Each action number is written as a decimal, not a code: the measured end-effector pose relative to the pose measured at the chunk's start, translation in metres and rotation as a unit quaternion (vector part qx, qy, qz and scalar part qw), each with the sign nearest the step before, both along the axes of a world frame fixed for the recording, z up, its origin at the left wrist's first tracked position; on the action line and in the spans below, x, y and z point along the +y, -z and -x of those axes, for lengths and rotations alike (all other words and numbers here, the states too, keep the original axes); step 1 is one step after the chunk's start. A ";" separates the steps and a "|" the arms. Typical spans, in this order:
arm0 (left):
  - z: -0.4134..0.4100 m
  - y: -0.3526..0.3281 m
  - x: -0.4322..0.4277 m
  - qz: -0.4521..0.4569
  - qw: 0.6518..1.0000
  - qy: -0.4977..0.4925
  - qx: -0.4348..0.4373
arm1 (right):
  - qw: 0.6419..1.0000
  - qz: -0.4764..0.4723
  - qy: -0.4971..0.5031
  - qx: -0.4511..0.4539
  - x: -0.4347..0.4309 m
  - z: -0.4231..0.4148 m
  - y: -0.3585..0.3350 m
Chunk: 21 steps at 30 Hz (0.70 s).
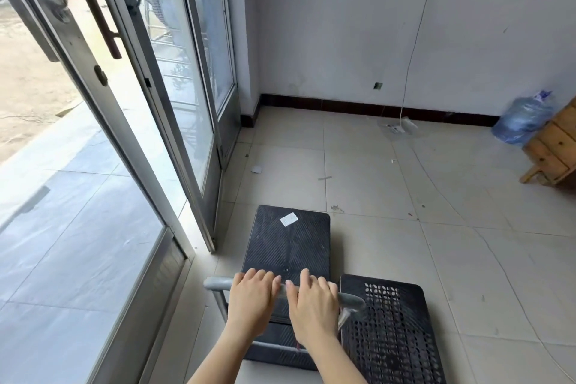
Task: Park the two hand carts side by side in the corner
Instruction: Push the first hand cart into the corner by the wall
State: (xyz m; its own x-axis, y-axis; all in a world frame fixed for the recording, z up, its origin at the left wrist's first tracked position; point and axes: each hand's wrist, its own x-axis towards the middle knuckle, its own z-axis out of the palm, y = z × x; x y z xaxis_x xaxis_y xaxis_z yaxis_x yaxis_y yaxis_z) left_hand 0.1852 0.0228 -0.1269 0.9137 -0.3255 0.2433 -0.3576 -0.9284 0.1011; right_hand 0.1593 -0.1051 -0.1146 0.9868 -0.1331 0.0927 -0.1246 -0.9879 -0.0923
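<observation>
Two hand carts stood on the floor: a ribbed cart [288, 240] and a perforated cart [389, 330]. Two hands gripped one handle [218, 284]: left hand [252, 299], right hand [311, 305]. One water jug [522, 121] stood by the wall.

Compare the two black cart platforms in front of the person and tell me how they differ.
The left cart has a ribbed, closed deck with a white sticker; the right cart has a perforated deck with no sticker. The left cart sits further forward toward the corner; the right cart trails nearer the person. Both hands, left hand and right hand, hold the left cart's grey handle; the right cart is untouched. Both decks are black rectangles lying flat on the tiled floor.
</observation>
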 end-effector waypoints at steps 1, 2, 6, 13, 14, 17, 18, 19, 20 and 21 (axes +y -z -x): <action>-0.012 0.001 -0.002 0.000 1.000 -0.007 0.002 | 1.000 -0.002 0.000 -0.005 -0.001 -0.013 0.001; -0.024 0.001 -0.004 -0.001 1.000 -0.013 0.003 | 1.000 -0.006 0.001 -0.010 -0.002 -0.026 0.002; -0.075 0.000 -0.014 -0.004 1.000 -0.021 0.007 | 0.999 -0.026 0.007 -0.026 -0.009 -0.078 0.006; -0.166 0.000 -0.026 0.011 1.000 -0.006 0.000 | 0.999 -0.027 0.013 -0.016 -0.022 -0.170 0.005; -0.179 0.002 -0.028 0.011 1.000 -0.006 0.000 | 0.999 -0.025 0.013 -0.015 -0.024 -0.182 0.006; -0.220 0.004 -0.032 0.007 1.000 -0.006 -0.002 | 0.999 -0.015 0.018 -0.022 -0.028 -0.221 0.009; -0.233 0.004 -0.034 0.005 1.000 -0.007 -0.004 | 0.999 -0.014 0.021 -0.023 -0.030 -0.234 0.009; -0.248 0.004 -0.035 0.000 1.000 -0.007 -0.005 | 0.999 -0.012 0.023 -0.025 -0.032 -0.248 0.008; -0.262 0.004 -0.037 -0.006 1.000 -0.005 -0.005 | 0.999 -0.010 0.026 -0.028 -0.033 -0.262 0.008; -0.276 0.005 -0.038 -0.010 1.000 -0.002 -0.005 | 0.999 -0.004 0.028 -0.036 -0.034 -0.275 0.009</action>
State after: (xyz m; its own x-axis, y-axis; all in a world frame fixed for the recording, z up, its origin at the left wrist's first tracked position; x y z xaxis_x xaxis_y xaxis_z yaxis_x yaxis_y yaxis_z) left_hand 0.4612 -0.0155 -0.1317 0.9127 -0.3265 0.2459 -0.3544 -0.9318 0.0783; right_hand 0.4346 -0.1395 -0.1232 0.9685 -0.1893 0.1616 -0.1727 -0.9787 -0.1113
